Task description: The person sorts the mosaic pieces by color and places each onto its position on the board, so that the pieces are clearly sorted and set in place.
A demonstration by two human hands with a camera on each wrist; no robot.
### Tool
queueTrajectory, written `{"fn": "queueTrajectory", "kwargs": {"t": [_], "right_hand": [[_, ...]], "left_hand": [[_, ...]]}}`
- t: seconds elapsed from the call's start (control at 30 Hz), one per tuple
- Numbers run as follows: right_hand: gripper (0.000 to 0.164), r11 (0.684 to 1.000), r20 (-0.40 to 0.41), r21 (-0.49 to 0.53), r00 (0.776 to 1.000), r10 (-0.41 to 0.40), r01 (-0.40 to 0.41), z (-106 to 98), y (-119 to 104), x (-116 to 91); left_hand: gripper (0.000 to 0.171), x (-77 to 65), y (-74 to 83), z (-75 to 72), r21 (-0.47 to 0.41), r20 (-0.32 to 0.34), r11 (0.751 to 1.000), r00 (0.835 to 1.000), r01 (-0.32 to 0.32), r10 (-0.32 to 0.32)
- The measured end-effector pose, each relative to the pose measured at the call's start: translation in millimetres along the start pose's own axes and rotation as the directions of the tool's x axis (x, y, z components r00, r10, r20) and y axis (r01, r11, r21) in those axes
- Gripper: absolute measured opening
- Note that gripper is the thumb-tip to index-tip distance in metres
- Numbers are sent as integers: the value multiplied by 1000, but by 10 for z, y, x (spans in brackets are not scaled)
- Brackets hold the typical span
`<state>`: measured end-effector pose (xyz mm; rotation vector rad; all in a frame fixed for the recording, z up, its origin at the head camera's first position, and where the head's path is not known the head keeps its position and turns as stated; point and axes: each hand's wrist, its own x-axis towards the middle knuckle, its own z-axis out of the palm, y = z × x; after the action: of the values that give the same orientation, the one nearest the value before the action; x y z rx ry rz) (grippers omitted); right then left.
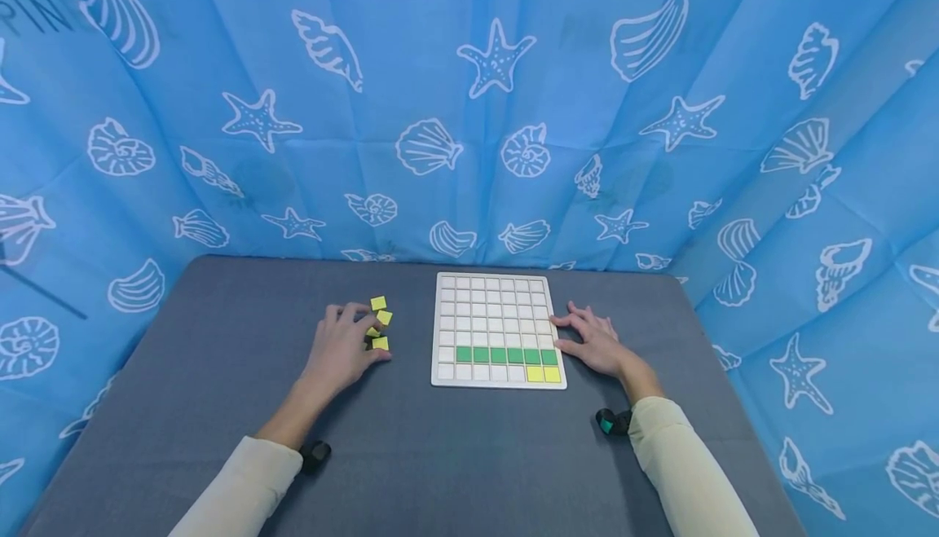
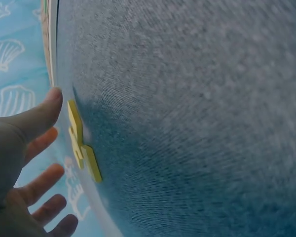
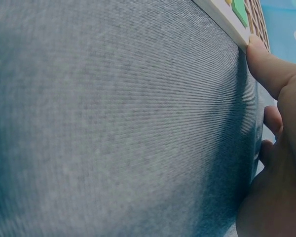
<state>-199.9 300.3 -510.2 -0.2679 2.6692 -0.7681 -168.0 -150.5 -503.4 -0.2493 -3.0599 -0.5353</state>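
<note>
Cream fabric sleeves (image 1: 238,488) sit nearest, left hand (image 1: 336,351) with grip spread beside yellow square tiles (image 1: 380,344) left of white gridded board (image 1: 477,384) near far edge of grey cloth-covered bench (image 1: 469,464), right hand (image 1: 597,347) likewise spread, touching board's right edge.

From the head, the left hand (image 1: 339,349) partly hides one yellow tile (image 1: 372,332); whether its fingertips touch the tiles is unclear. The bottom edge cuts off both sleeves (image 1: 238,488) and the worktop (image 1: 469,455). In the right wrist view, the board (image 3: 226,20) and right hand (image 3: 293,153) are cropped.
</note>
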Motion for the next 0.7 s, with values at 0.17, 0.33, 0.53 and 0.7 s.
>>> {"fn": "queueTrajectory", "kwargs": {"t": [0.17,0.33,0.53,0.7], "right_hand": [[54,1000,-6,4,1000,-11,11,1,7,5],[54,1000,-9,8,1000,-17,17,-12,10,4],[53,1000,-20,-10,999,-26,26,5,11,4],[52,999,-29,-15,999,-29,29,27,31,3]], "left_hand": [[27,13,-34,20,-50,12,998,999,38,-38],[23,23,-42,29,-52,9,998,999,40,-39],[24,22,-33,34,-57,19,998,999,38,-37],[22,38,-23,40,-46,21,999,1000,24,-23]]}}
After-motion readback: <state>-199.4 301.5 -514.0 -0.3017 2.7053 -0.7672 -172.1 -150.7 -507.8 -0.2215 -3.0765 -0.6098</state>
